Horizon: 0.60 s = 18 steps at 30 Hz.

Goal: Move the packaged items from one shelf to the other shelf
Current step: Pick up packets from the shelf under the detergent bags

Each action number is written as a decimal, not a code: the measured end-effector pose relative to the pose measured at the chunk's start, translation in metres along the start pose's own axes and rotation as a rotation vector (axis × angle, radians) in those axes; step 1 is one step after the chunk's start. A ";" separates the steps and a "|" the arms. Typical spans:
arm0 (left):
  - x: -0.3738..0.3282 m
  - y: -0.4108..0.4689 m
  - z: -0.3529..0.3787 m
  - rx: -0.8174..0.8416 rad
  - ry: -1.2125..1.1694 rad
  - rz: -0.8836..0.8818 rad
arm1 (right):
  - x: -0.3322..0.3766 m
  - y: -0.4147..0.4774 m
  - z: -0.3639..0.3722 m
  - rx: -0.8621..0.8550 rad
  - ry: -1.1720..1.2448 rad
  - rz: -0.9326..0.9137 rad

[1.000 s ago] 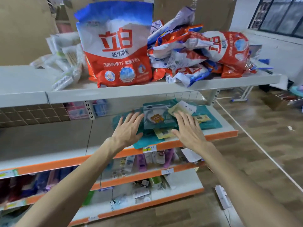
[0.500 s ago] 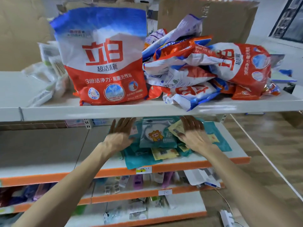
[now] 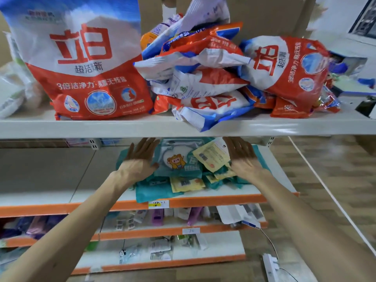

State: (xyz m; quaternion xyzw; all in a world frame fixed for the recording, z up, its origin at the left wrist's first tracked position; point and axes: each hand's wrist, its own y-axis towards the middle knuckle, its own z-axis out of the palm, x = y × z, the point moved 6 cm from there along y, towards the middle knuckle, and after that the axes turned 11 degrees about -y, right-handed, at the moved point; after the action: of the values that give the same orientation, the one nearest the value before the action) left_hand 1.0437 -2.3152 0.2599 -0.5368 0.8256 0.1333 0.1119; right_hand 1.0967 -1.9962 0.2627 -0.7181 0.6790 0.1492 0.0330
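Your left hand [image 3: 140, 159] and right hand [image 3: 242, 159] both reach under the top shelf [image 3: 101, 127] to the second shelf [image 3: 40, 209], the one with the orange front edge. Each hand lies flat with its fingers straight and spread, curled round nothing. They bracket a loose pile of flat teal packets [image 3: 177, 165]: your left palm rests on the pile's left side, your right palm on its right side. The topmost teal packet shows a small cartoon animal. A pale yellow packet [image 3: 211, 157] lies tilted on the pile just beside your right hand, and another yellow packet [image 3: 186, 184] pokes out at the front. The pile sits at the right end of the second shelf, and its front corner overhangs the edge above a yellow price tag [image 3: 158, 204].

On the top shelf, a large red, white and blue detergent bag [image 3: 81, 64] stands upright at the left, and a heap of similar detergent bags [image 3: 203, 78] lies jumbled to its right. Small blurred goods fill the two lower shelves. A white power strip [image 3: 270, 267] lies on the wooden floor.
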 end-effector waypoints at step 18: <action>0.002 0.045 0.104 0.146 -0.026 0.036 | 0.022 0.055 0.079 0.113 0.359 -0.025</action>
State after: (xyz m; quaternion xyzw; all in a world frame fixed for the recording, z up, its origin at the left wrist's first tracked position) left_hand 1.0056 -2.2639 0.1660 -0.5105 0.8410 0.0817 0.1593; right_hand 1.0296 -2.0019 0.1898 -0.7385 0.6724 -0.0199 -0.0467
